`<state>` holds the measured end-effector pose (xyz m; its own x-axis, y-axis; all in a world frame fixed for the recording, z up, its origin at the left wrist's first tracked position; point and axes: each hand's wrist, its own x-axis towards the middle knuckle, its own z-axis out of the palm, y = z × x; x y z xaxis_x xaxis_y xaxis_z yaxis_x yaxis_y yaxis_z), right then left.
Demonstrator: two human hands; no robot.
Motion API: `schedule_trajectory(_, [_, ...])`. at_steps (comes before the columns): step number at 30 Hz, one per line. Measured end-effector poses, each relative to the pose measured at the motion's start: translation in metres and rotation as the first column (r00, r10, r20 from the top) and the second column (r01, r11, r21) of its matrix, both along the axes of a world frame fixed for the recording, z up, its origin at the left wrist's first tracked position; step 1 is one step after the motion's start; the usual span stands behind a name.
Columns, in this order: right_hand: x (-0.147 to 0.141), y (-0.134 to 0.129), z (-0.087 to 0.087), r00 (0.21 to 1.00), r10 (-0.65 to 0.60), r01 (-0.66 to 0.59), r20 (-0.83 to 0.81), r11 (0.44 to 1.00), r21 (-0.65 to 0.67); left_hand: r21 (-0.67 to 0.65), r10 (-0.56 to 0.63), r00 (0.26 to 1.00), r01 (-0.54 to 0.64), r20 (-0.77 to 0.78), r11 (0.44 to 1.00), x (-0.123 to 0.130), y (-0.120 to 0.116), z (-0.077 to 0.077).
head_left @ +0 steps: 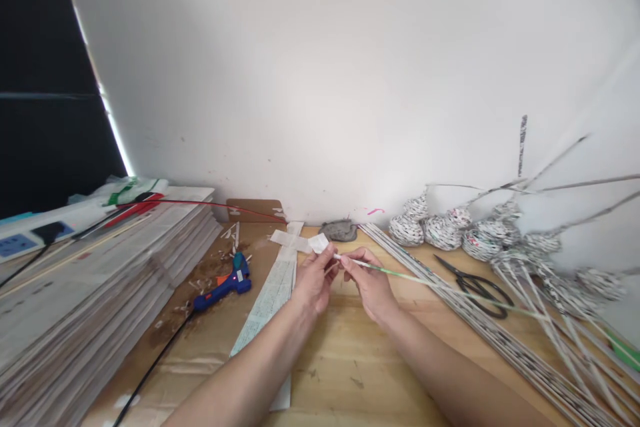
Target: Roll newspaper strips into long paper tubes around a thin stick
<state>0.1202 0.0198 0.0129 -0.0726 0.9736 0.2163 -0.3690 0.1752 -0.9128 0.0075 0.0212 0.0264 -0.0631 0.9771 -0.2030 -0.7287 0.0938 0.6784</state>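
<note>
Both hands are close together over the wooden table. My left hand (314, 283) pinches the rolled end of a thin paper tube (400, 274), where a flat white flap of paper (318, 242) stands out past the fingers. The fingers of my right hand (369, 283) are closed round the same tube a little farther along. From there the tube runs out to the right, pale with a green stretch. Just left of my left hand lie long flat newspaper strips (265, 313), with a shorter white strip across their far end.
A blue glue gun (225, 285) lies on stained cardboard (185, 360), beside a tall newspaper stack (165, 273) bearing a power strip (30, 240). Rightward are a bundle of paper tubes (480, 320), black scissors (475, 287), woven paper gourd shapes (443, 233) and a grey lump (340, 230) by the wall.
</note>
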Motion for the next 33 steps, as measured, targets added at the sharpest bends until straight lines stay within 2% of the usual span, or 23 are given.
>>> schedule_trajectory(2, [-0.001,0.000,-0.003,0.999,0.045,-0.045,0.000,0.995,-0.090,0.024,0.044,0.999,-0.043,-0.018,0.999,-0.010,0.008,0.003])
schedule_trajectory(4, [-0.004,-0.005,-0.004,0.989,0.144,-0.136,0.035,0.973,-0.184,0.058,0.080,0.996,-0.078,-0.026,0.995,-0.019,0.015,0.004])
schedule_trajectory(6, [-0.005,-0.013,0.000,0.950,0.233,-0.200,0.206,0.965,-0.167,0.073,0.125,0.992,-0.123,-0.024,0.990,-0.027,0.020,0.004])
schedule_trajectory(7, [-0.004,-0.017,0.004,0.910,0.228,-0.212,0.346,0.974,-0.085,0.073,0.145,0.989,-0.144,-0.020,0.987,-0.030,0.021,0.003])
schedule_trajectory(8, [-0.002,-0.020,0.009,0.854,0.132,-0.201,0.504,0.976,0.084,0.071,0.156,0.988,-0.155,-0.014,0.985,-0.032,0.022,0.002])
schedule_trajectory(9, [0.001,-0.022,0.015,0.776,0.007,-0.228,0.631,0.936,0.269,0.070,0.156,0.988,-0.156,-0.007,0.985,-0.033,0.023,0.001])
schedule_trajectory(10, [0.005,-0.023,0.020,0.711,-0.164,-0.225,0.684,0.868,0.443,0.071,0.153,0.988,-0.152,-0.001,0.986,-0.034,0.023,-0.001])
schedule_trajectory(11, [0.011,-0.021,0.025,0.633,-0.326,-0.204,0.702,0.805,0.557,0.071,0.145,0.989,-0.145,0.005,0.987,-0.035,0.023,-0.002])
schedule_trajectory(12, [0.016,-0.018,0.028,0.533,-0.468,-0.145,0.705,0.770,0.621,0.068,0.137,0.991,-0.137,0.009,0.988,-0.035,0.023,-0.002])
schedule_trajectory(13, [0.021,-0.014,0.030,0.433,-0.558,-0.101,0.708,0.751,0.653,0.064,0.128,0.992,-0.128,0.014,0.990,-0.034,0.022,-0.003])
schedule_trajectory(14, [0.026,-0.009,0.031,0.356,-0.591,-0.084,0.724,0.751,0.654,0.059,0.116,0.993,-0.117,0.018,0.991,-0.034,0.022,-0.004])
schedule_trajectory(16, [0.033,-0.002,0.029,0.288,-0.563,-0.097,0.775,0.788,0.609,0.052,0.096,0.995,-0.097,0.026,0.994,-0.034,0.022,-0.004])
schedule_trajectory(18, [0.036,0.001,0.027,0.306,-0.494,-0.119,0.814,0.829,0.547,0.053,0.085,0.996,-0.087,0.033,0.995,-0.034,0.022,-0.003])
schedule_trajectory(21, [0.036,0.000,0.028,0.374,-0.386,-0.102,0.844,0.887,0.451,0.038,0.084,0.996,-0.085,0.039,0.996,-0.036,0.023,-0.002])
schedule_trajectory(24, [0.036,-0.002,0.032,0.465,-0.159,-0.109,0.871,0.966,0.234,0.034,0.065,0.997,-0.066,0.039,0.997,-0.038,0.023,-0.002])
schedule_trajectory(26, [0.037,-0.003,0.035,0.521,0.010,-0.138,0.854,0.988,0.073,0.044,0.047,0.998,-0.049,0.040,0.998,-0.037,0.023,-0.003])
schedule_trajectory(27, [0.038,-0.003,0.036,0.534,0.043,-0.143,0.844,0.989,0.040,0.045,0.048,0.998,-0.050,0.043,0.998,-0.037,0.023,-0.003])
schedule_trajectory(29, [0.038,-0.004,0.038,0.518,-0.008,-0.136,0.856,0.986,0.092,0.035,0.059,0.997,-0.061,0.047,0.998,-0.036,0.023,-0.003])
schedule_trajectory(31, [0.037,-0.005,0.038,0.458,-0.125,-0.138,0.880,0.968,0.210,0.027,0.066,0.997,-0.067,0.049,0.997,-0.036,0.023,-0.004])
schedule_trajectory(33, [0.038,-0.006,0.037,0.423,-0.157,-0.163,0.893,0.956,0.245,0.035,0.057,0.997,-0.058,0.054,0.998,-0.036,0.024,-0.005])
